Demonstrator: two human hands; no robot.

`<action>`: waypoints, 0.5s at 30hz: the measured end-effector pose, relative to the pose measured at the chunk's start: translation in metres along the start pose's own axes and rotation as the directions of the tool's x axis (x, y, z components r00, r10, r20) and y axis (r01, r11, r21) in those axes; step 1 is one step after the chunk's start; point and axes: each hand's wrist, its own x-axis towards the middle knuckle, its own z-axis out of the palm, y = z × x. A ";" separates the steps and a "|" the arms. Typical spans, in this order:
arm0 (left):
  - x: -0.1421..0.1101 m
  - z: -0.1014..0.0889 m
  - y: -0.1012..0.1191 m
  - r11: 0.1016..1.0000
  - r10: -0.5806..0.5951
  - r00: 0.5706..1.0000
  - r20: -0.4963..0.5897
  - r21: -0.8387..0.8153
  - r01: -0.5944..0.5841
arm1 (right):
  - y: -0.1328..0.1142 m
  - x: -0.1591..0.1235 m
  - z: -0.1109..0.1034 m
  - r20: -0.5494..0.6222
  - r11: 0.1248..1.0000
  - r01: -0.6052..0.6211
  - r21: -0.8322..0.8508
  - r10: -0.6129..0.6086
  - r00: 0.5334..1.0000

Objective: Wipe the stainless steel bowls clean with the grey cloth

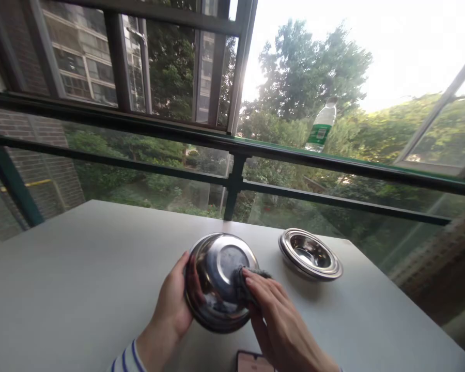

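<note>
A shiny metal bowl (205, 274) is held up over the white table, tilted so that its rounded underside and flat base face me. My left hand (173, 297) grips its left rim, the thumb along the edge and the other fingers hidden behind the bowl. In my right hand (277, 312) is a dark, bunched cloth (241, 287), pressed against the bowl's underside on the right, near the base. Beyond my right hand, a small stack of metal bowls (312, 256) sits upright on the table.
The white table (81, 279) runs up to a dark green railing (170, 135) with glass panels. A water bottle (321, 128) with a green label stands on the railing. Partly under my right forearm lies a phone (251, 361) at the near edge of view.
</note>
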 end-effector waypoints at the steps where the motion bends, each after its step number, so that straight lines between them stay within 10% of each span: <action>1: 0.001 -0.002 0.000 1.000 -0.007 1.000 -0.007 0.005 0.007 | 0.001 -0.001 0.001 -0.014 1.000 0.004 0.024 -0.003 1.000; 15: 0.005 -0.021 -0.007 0.996 -0.086 0.990 -0.109 -0.029 0.083 | 0.004 0.011 0.002 0.251 0.988 0.118 0.100 -0.139 0.958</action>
